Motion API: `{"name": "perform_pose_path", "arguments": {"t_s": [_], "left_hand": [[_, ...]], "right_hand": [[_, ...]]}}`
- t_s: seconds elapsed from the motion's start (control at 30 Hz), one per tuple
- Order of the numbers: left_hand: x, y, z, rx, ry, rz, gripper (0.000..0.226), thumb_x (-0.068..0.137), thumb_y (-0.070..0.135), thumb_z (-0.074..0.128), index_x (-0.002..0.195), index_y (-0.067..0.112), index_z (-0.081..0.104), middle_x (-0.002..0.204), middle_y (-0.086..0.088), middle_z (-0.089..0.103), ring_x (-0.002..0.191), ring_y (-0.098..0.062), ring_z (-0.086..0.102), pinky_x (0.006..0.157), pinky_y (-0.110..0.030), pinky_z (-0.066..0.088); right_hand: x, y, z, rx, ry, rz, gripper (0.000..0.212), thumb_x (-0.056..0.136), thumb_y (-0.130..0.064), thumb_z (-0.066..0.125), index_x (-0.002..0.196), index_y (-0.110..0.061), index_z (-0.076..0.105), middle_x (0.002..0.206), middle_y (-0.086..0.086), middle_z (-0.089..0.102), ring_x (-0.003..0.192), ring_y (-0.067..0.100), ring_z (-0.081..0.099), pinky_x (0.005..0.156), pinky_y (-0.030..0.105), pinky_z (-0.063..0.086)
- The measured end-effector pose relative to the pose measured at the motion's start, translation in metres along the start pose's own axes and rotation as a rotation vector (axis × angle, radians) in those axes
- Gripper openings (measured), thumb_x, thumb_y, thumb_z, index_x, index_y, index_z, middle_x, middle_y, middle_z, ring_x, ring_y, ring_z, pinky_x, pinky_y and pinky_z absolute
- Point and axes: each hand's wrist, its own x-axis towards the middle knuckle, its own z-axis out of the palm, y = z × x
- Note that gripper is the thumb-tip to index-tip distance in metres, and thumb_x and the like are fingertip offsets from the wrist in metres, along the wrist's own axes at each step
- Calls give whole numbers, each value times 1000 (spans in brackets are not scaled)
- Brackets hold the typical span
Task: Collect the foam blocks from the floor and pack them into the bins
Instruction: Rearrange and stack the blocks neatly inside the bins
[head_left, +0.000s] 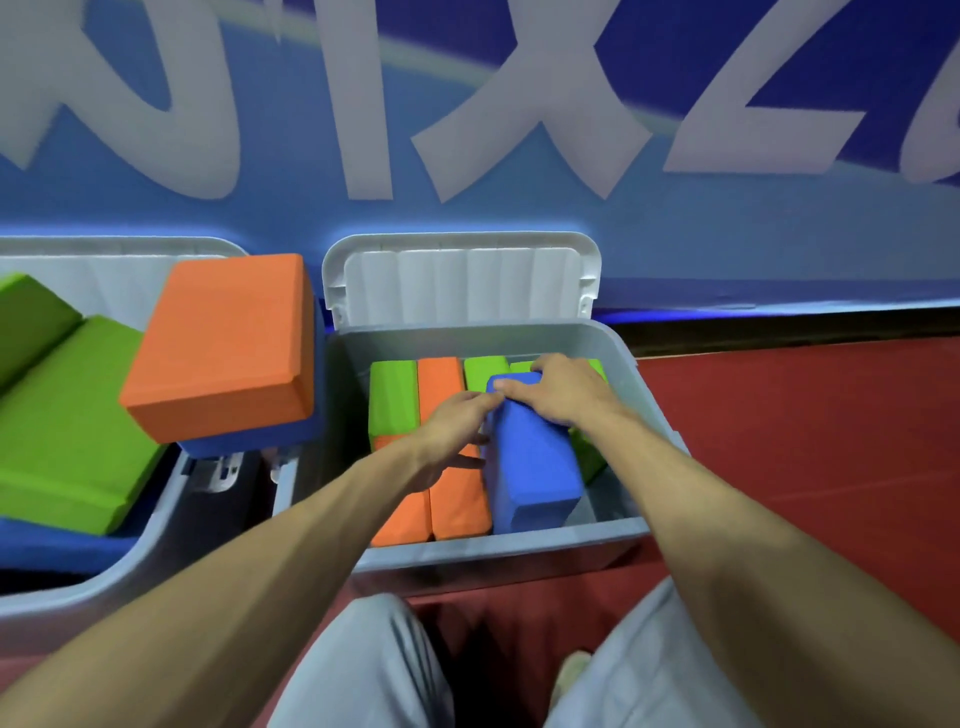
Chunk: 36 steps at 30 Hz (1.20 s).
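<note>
1. Now, at centre frame, my left hand (457, 421) lies against the left face of the blue rectangular foam block (530, 467). Its fingers are fairly straight and press rather than wrap.
2. That block sits inside the right-hand grey plastic bin (519, 545). It is tilted, with its near end low by the front wall and its far end raised.
3. My right hand (566, 389) is curled over the far top end of the block and grips it.
4. To seat it well, I judge I should square it up with the upright row. Then I should push the raised end down with the right hand while the left steers it snug against the neighbouring orange block. A skewed block would likely wedge and waste the gap to its right.
5. At the left of the frame, the other grey plastic bin (104, 587) holds flat green foam blocks (72, 415) piled at a slant. A blue one shows beneath them.
6. Over that bin's right rim an orange foam block (223, 338) lies on top of another blue foam block (249, 441). Both are perched, not packed.
7. The right-hand bin has its ribbed grey lid (462, 280) swung open against the blue wall. Inside, a green block (392, 395) and orange blocks (457, 504) stand on edge side by side, with more green beyond and to the right of my block.
8. No loose blocks show on the red floor (805, 441) at the right.
</note>
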Motion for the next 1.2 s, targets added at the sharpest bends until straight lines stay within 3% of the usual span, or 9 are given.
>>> {"name": "perform_pose_path", "arguments": {"t_s": [0.1, 0.2, 0.27, 0.37, 0.5, 0.8, 0.97, 1.07, 1.2], "left_hand": [[1, -19, -2, 10, 49, -12, 35, 99, 31, 47, 130, 16, 51, 119, -2, 56, 99, -22, 58, 81, -36, 50], [2, -35, -1, 97, 52, -9, 40, 97, 22, 52, 137, 16, 45, 113, -2, 57, 92, -17, 57, 78, -31, 47], [3, -40, -1, 185, 51, 26, 41, 96, 13, 52, 136, 11, 46, 106, -4, 57, 85, -15, 53, 67, -22, 46], [4, -38, -15, 325, 105, 107, 35, 94, 8, 54, 129, 10, 56, 114, -6, 61, 87, -12, 53, 75, -21, 47], [-7, -18, -48, 396, 229, 204, 30, 92, 7, 54, 118, 16, 65, 119, -1, 64, 101, -13, 59, 93, -29, 47], [-86, 43, -139, 525, 735, 549, 34, 85, 0, 49, 105, 16, 70, 102, 6, 67, 93, -7, 59, 83, -14, 43], [-95, 22, -197, 802, 1017, 293, 39, 89, 28, 58, 128, 23, 59, 135, -9, 48, 123, -30, 45, 105, -39, 35], [-88, 5, -212, 562, 944, 101, 62, 88, 48, 60, 143, 29, 42, 147, -15, 34, 134, -32, 37, 112, -42, 32], [-81, 2, -209, 223, 860, 101, 76, 89, 47, 62, 149, 14, 30, 149, -7, 40, 130, -24, 46, 108, -36, 38]], "right_hand": [[5, 15, 14, 56, -239, 26, 65, 88, -39, 65, 139, -8, 40, 124, 10, 57, 107, 27, 58, 88, 36, 50], [2, 27, 23, 190, -483, 92, 58, 93, -17, 61, 143, -5, 35, 81, 4, 50, 63, 18, 54, 53, 24, 47], [2, 28, 26, 121, -524, 53, 48, 96, -16, 56, 141, -6, 42, 96, 8, 57, 75, 20, 57, 59, 25, 51], [7, 27, 22, 35, -527, -43, 40, 97, -18, 53, 136, -10, 50, 122, 8, 56, 104, 25, 59, 72, 31, 53], [11, 4, 15, -9, -409, -171, 33, 95, -17, 55, 127, -11, 60, 118, 11, 65, 99, 23, 62, 75, 30, 49], [10, -87, 27, 186, -60, -464, 28, 92, -22, 60, 116, -12, 67, 117, 5, 68, 112, 22, 60, 98, 30, 44], [1, -126, 45, 334, -129, -494, 42, 92, -39, 57, 127, -16, 59, 122, 0, 64, 111, 17, 58, 98, 30, 44], [-5, -140, 60, 414, -304, -446, 61, 95, -50, 47, 145, -17, 38, 118, -3, 61, 100, 19, 58, 82, 29, 46], [-9, -147, 73, 464, -505, -349, 73, 96, -58, 35, 154, -24, 9, 145, 1, 41, 115, 24, 55, 89, 34, 53]]}}
